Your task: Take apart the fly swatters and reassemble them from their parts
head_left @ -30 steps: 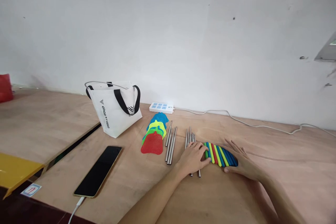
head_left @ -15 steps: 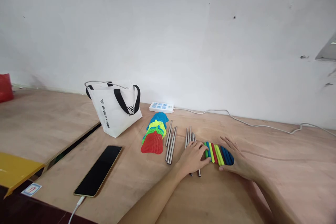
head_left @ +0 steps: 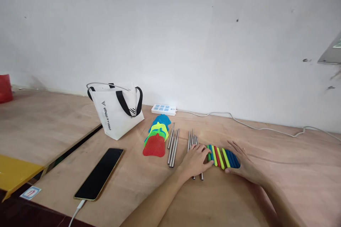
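Note:
Several colored handle-like sticks (head_left: 218, 158) in green, blue, yellow and red lie side by side on the wooden table. My left hand (head_left: 195, 158) rests at the left end of this row, fingers spread, its fingertips at the green stick. Beneath it lie several metal rods (head_left: 192, 136), partly covered by the hand. At the row's right end, my right hand (head_left: 243, 165) curves around the dark blue sticks (head_left: 232, 159), thumb and fingers apart. A narrow gap separates two yellow sticks. Left of my hands are more metal rods (head_left: 173, 149) and overlapping fly swatter heads, a red one (head_left: 154, 146) in front.
A white bag (head_left: 117, 113) with black handles stands at the back left. Before it lies a phone (head_left: 99, 173) with a white cable. Against the wall sits a power strip (head_left: 163, 109), its cord (head_left: 255, 126) running right. A yellow panel (head_left: 18, 172) is at far left.
My right hand has shifted slightly right. The dark blue sticks and one yellow stick moved right with it, opening a gap in the row. My left hand stays nearly in place.

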`<state>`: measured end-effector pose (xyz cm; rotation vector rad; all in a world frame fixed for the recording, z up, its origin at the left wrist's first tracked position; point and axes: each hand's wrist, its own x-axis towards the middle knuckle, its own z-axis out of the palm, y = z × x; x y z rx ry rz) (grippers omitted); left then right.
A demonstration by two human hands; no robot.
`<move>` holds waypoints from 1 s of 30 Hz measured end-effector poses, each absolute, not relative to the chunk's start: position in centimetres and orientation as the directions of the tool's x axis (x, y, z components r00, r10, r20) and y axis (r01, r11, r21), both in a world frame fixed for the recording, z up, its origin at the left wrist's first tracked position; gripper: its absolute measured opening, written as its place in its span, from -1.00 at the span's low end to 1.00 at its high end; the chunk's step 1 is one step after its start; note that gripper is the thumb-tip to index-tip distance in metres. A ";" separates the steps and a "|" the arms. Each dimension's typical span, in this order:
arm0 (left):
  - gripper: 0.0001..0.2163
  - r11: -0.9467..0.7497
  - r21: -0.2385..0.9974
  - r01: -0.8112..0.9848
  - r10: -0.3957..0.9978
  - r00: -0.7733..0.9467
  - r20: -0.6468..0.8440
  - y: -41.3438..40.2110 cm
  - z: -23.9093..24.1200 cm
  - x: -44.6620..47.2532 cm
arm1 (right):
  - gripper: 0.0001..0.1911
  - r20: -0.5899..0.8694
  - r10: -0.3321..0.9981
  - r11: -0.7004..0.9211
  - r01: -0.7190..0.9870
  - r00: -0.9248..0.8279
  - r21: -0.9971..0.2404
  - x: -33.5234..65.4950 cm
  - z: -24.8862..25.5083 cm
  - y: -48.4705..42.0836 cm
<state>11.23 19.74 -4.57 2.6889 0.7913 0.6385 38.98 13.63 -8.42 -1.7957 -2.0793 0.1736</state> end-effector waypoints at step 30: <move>-0.62 -0.806 0.363 0.468 0.580 0.746 0.327 20.4 -5.1 11.2 | -0.19 0.215 0.920 0.372 0.899 -0.326 -0.230 35.5 -8.5 14.8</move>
